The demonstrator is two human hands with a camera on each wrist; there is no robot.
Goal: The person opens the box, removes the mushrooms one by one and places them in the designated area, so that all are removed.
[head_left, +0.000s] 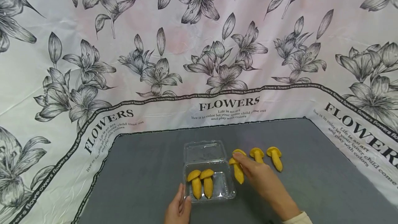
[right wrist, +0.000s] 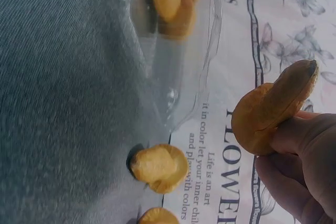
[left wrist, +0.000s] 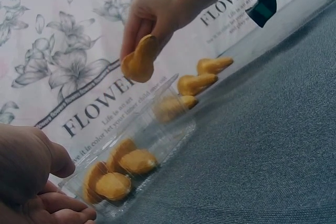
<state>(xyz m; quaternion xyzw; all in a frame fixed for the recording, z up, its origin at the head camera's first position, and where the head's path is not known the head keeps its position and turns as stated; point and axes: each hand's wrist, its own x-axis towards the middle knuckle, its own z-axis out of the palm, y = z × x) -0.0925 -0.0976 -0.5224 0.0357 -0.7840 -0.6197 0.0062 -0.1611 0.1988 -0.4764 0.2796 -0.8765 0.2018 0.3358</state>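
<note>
My right hand (head_left: 259, 175) pinches a yellow mushroom (head_left: 238, 174) by its cap, off the table, just right of the clear plastic box (head_left: 228, 182). In the right wrist view its stem points up and away from the thumb. The lid of the box stands open at the back. Inside, side by side in the left half, lie two yellow mushrooms (head_left: 196, 187) (head_left: 208, 186), caps toward the lid. At the box's near left corner, my left hand (head_left: 178, 208) holds the edge between thumb and fingers.
Right of the box, more yellow mushrooms lie in a row on the grey table (head_left: 140, 172); one (head_left: 239, 152) is partly hidden behind my right hand, then another (head_left: 256, 154) and a last one (head_left: 275, 158). A flower-printed curtain (head_left: 174, 68) borders the table at the back and sides.
</note>
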